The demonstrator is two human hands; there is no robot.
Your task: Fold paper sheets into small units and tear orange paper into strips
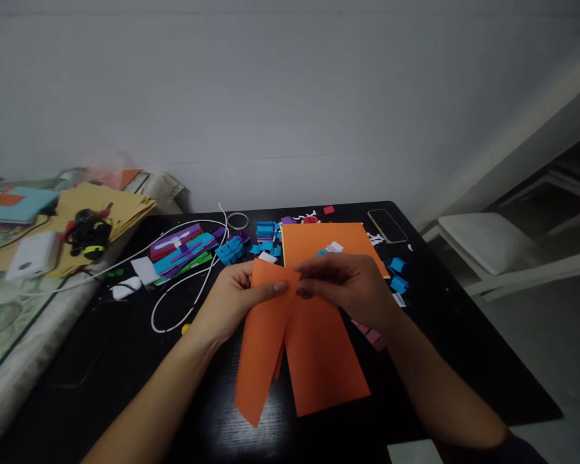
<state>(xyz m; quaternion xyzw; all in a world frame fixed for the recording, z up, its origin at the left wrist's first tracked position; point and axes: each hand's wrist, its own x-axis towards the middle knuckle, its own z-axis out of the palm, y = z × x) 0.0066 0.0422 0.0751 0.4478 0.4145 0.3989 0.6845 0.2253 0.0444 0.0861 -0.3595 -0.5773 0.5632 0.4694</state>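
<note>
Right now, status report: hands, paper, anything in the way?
Left fingers pinch orange paper. Right fingers near its top, contact unclear. Blue bits beyond; cable to the left.

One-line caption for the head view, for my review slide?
The left hand pinches orange paper, the right hand close by, above a black table scattered with coloured paper pieces.

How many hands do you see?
2. The left hand holds orange paper; the right hand is by the paper's upper part, maybe touching it. I see no others.
</note>
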